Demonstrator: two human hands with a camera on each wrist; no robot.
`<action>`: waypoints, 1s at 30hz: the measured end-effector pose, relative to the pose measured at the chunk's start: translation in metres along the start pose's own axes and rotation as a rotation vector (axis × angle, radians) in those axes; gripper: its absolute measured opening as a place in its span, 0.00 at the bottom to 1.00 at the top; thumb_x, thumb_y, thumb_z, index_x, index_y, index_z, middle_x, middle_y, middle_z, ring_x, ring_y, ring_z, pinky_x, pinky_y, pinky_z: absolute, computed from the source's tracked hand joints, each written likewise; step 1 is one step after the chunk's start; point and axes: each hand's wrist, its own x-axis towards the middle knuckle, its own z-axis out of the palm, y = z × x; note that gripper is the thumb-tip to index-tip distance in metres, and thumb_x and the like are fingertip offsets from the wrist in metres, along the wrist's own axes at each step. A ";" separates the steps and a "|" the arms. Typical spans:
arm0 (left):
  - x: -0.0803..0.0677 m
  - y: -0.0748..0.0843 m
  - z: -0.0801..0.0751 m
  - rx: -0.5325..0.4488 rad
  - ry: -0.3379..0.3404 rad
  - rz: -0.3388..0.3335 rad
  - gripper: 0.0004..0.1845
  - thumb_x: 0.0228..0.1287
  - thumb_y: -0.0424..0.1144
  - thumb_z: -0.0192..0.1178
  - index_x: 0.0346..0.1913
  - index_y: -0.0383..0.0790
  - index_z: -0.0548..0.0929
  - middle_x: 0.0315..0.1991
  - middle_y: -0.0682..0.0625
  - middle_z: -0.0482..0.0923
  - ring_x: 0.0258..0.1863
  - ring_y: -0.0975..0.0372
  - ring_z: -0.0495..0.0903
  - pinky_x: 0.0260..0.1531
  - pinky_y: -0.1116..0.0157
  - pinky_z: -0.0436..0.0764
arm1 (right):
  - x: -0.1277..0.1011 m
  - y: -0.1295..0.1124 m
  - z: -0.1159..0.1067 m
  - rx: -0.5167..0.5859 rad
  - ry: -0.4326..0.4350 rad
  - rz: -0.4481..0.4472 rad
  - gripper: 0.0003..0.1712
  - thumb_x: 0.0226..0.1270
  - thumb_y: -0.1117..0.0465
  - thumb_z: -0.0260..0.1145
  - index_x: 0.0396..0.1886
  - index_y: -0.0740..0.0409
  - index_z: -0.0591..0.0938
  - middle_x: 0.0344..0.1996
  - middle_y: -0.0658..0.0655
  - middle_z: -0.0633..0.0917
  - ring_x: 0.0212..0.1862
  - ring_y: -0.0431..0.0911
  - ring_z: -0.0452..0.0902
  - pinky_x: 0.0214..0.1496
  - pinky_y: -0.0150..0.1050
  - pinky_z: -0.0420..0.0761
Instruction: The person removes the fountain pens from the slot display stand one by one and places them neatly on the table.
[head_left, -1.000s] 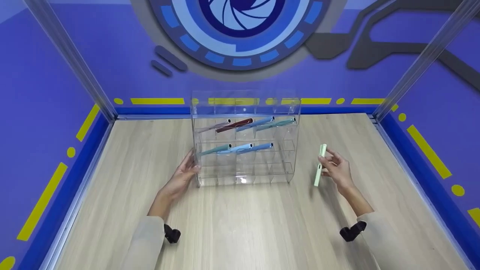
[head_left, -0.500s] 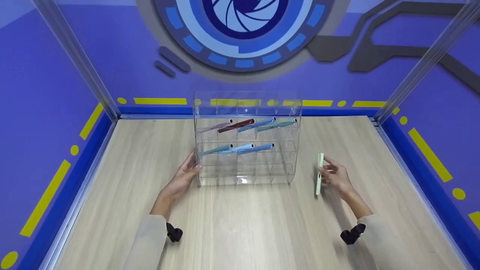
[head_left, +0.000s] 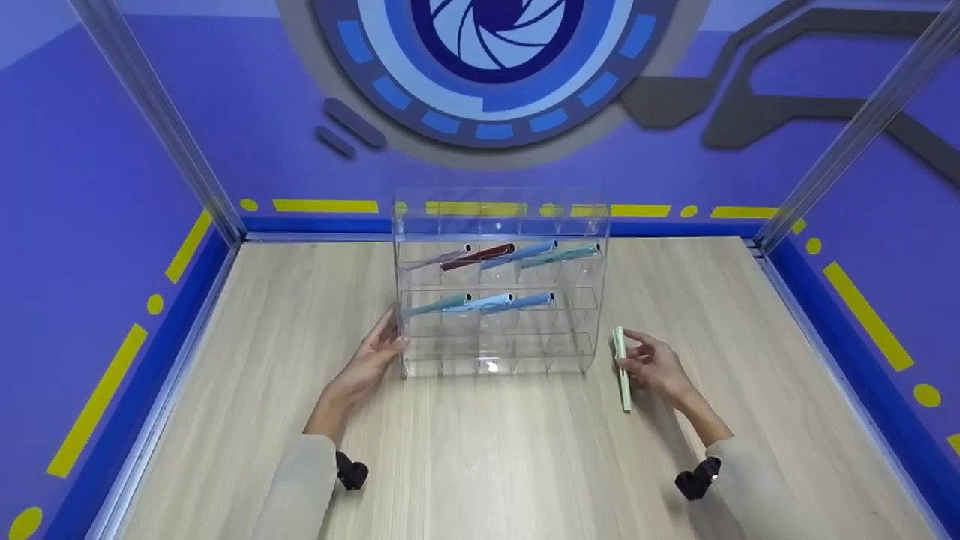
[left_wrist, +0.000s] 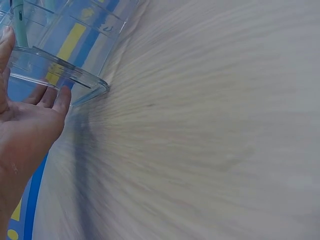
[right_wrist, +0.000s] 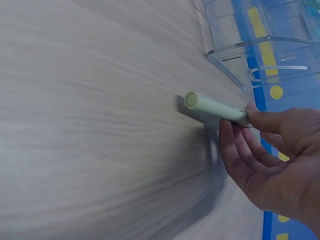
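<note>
Taking the rack's middle as the centre of the dial, a grey-beige sleeve (head_left: 296, 487) comes in nearest from between seven and eight o'clock, and another sleeve (head_left: 757, 484) from four. A small black wrist camera (head_left: 351, 472) sits at the left cuff, and a second black camera (head_left: 695, 481) at the right one. Under them spreads a pale wood-grain table (head_left: 465, 465).

At four o'clock, just beside the rack, the right hand (head_left: 656, 369) pinches a pale green pen (head_left: 622, 375) between thumb and fingers. The pen runs roughly from twelve to six, its round near end facing the right wrist's camera.

At eight o'clock the left hand (head_left: 367, 369) grips the side of the clear rack (head_left: 499, 358), thumb at the front edge and fingers reaching behind.

The rack's tiers step upward. On the nearer occupied one lie, from nine towards three, a grey-green pen (head_left: 441, 304), a light blue pen (head_left: 480, 303) and a blue pen (head_left: 529, 301). The tier beyond holds a greyish-lilac pen (head_left: 442, 257), a dark red pen (head_left: 478, 257), a medium-blue pen (head_left: 521, 254) and a teal pen (head_left: 562, 256). All seven tilt, round ends towards two.

Farthest, at twelve, stands a blue-violet wall (head_left: 247, 135) with yellow dashes and a round emblem (head_left: 495, 112).
</note>
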 end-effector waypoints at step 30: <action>-0.007 0.008 -0.001 0.047 -0.041 -0.020 0.42 0.81 0.42 0.52 0.84 0.54 0.37 0.85 0.47 0.32 0.85 0.52 0.32 0.84 0.50 0.41 | -0.009 -0.001 0.030 -0.142 0.068 -0.010 0.33 0.67 0.67 0.71 0.69 0.72 0.73 0.37 0.66 0.86 0.31 0.44 0.83 0.28 0.30 0.86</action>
